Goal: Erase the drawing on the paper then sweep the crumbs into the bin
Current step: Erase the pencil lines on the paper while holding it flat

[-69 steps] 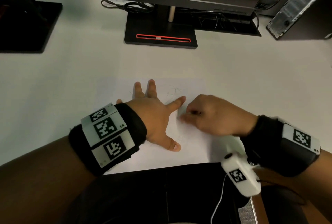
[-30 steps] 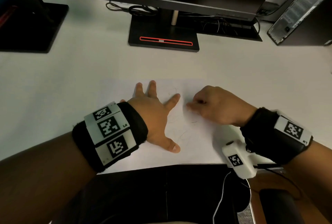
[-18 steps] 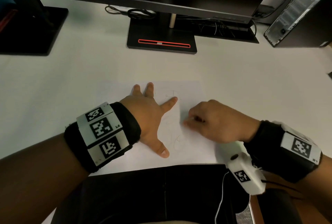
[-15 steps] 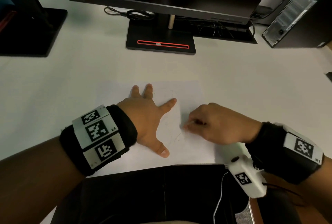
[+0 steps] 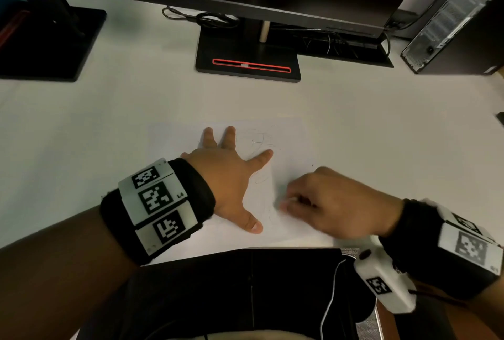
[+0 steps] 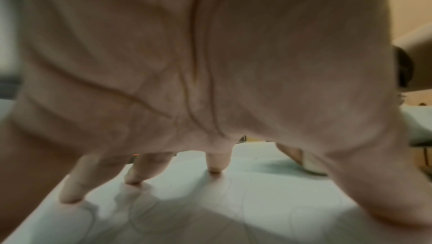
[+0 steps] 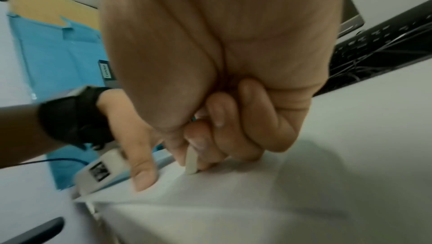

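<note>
A white sheet of paper (image 5: 289,143) lies on the white desk near its front edge, with faint pencil lines (image 5: 261,140) on it. My left hand (image 5: 229,173) lies flat on the paper with fingers spread, pressing it down; its fingertips (image 6: 215,166) touch the sheet. My right hand (image 5: 321,203) is to the right of it, fingers curled, pinching a small white eraser (image 7: 191,163) whose tip touches the paper. In the head view the eraser shows only as a pale blur at the fingertips.
A monitor stand (image 5: 248,58) with a red stripe sits at the back centre, cables behind it. Another black stand (image 5: 49,45) is at the back left and a computer tower (image 5: 458,12) at the back right. A dark speck (image 5: 312,165) lies on the paper.
My right hand has rubbed back and forth over the paper and now sits lower, nearer the front edge. The left hand has stayed pressed on the sheet.
</note>
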The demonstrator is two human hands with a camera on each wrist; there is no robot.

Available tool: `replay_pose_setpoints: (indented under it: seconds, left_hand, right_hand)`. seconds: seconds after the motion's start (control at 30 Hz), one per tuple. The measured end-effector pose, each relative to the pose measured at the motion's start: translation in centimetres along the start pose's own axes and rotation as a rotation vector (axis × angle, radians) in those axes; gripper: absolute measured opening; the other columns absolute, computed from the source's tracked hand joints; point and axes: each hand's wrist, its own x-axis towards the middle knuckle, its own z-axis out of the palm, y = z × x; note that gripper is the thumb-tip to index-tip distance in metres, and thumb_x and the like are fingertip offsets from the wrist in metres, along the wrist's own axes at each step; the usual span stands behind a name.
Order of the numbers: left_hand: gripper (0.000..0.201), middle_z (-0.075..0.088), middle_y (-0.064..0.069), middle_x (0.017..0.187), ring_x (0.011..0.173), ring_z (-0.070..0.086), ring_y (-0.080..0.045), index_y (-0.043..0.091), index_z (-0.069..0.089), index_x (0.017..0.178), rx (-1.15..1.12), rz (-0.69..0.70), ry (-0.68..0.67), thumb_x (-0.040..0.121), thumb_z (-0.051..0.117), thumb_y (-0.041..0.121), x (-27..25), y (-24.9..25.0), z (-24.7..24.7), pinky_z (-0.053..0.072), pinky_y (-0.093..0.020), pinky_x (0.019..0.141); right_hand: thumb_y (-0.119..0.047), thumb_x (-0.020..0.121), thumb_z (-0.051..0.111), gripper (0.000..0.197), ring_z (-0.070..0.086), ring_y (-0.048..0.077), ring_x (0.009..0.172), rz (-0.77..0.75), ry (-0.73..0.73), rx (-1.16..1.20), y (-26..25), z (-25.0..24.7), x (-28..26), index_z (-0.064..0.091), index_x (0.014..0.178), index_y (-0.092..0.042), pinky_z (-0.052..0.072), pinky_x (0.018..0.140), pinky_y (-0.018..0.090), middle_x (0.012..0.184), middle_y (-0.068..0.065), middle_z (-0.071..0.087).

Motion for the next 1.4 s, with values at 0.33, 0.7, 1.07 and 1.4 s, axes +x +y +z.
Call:
replay_pose_setpoints:
  seconds: [0.33,0.7,1.07,1.4]
  left_hand:
    - [0.132,-0.038,-0.014,0.158,0.144,-0.027,-0.051,0.057,-0.032,0.142,0.008,-0.006,-0.009,0.058,0.065,0.090,0.1,0.0,0.1,0.031,-0.066,0.112]
    - [0.132,-0.039,-0.014,0.158,0.144,-0.028,-0.051,0.057,-0.033,0.142,0.015,-0.012,-0.013,0.059,0.065,0.089,0.1,0.2,-0.1,0.030,-0.067,0.112]
    - [0.132,-0.039,-0.013,0.158,0.144,-0.028,-0.050,0.057,-0.034,0.141,0.034,-0.023,-0.017,0.059,0.064,0.090,0.0,0.3,-0.2,0.030,-0.068,0.113]
    - [0.132,-0.038,-0.013,0.158,0.145,-0.027,-0.051,0.057,-0.034,0.141,0.040,-0.024,-0.011,0.058,0.064,0.091,0.1,0.2,-0.2,0.030,-0.068,0.112]
  right_hand:
    - [-0.039,0.101,0.052,0.041,0.047,0.005,0.054,-0.046,-0.040,0.021,-0.9,0.4,-0.9,0.052,0.069,-0.015,0.033,0.057,0.016,0.053,-0.008,0.042]
    - [-0.041,0.101,0.051,0.042,0.047,0.008,0.055,-0.010,-0.029,0.014,-0.1,0.1,-1.4,0.049,0.067,-0.016,0.031,0.055,0.018,0.052,-0.005,0.043]
    - [-0.037,0.101,0.051,0.043,0.045,0.014,0.052,0.108,0.049,0.020,0.4,-0.2,-1.1,0.052,0.066,-0.012,0.033,0.056,0.024,0.055,0.001,0.051]
    - [-0.038,0.100,0.052,0.044,0.042,0.014,0.049,0.161,0.046,0.047,0.5,-0.3,-1.3,0.051,0.065,-0.011,0.033,0.051,0.024,0.054,0.003,0.051]
